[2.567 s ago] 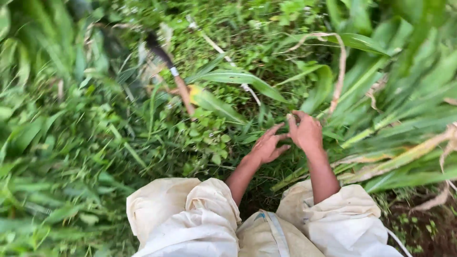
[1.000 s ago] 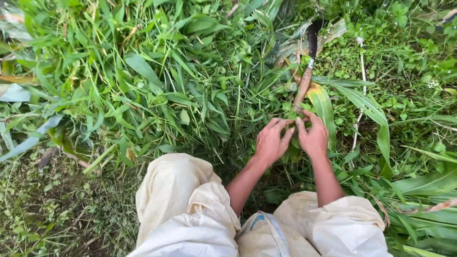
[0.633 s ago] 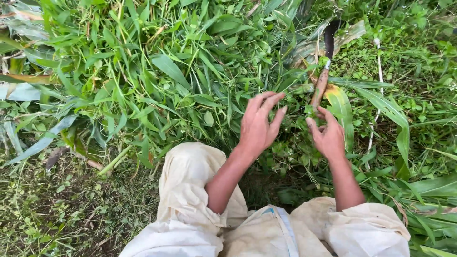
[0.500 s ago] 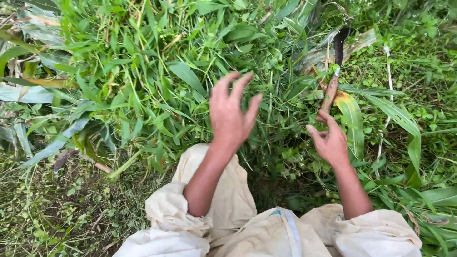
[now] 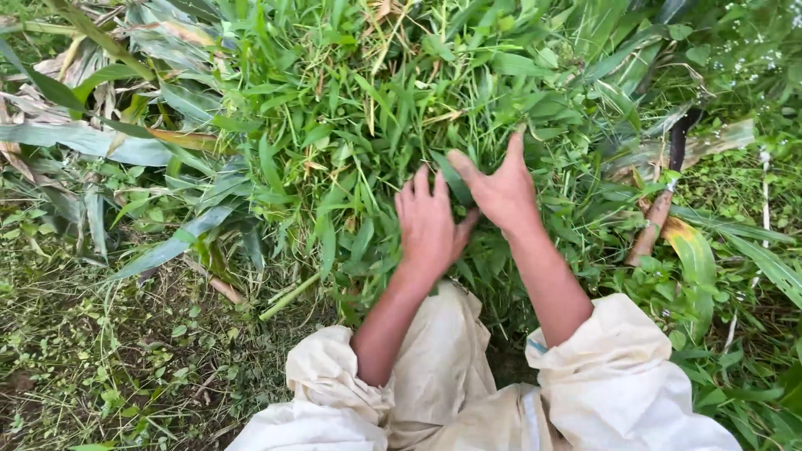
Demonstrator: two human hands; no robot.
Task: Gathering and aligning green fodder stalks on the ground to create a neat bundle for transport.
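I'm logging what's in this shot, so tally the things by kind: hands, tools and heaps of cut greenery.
Bare hands: 2, the left hand and the right hand, both pressed on the heap.
Brown wooden-handled sickle with dark blade: 1, lying in the weeds at right.
Heap of cut green grass and leaves: 1.
Total: 4.

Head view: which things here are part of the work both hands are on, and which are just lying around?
In hand:
- left hand, flat on the grass
- right hand, fingers spread, pressing the same pile
- heap of cut green grass

Lying about:
- sickle with wooden handle, on the ground to the right, untouched
- broad maize-like leaves at left
- bare weedy ground
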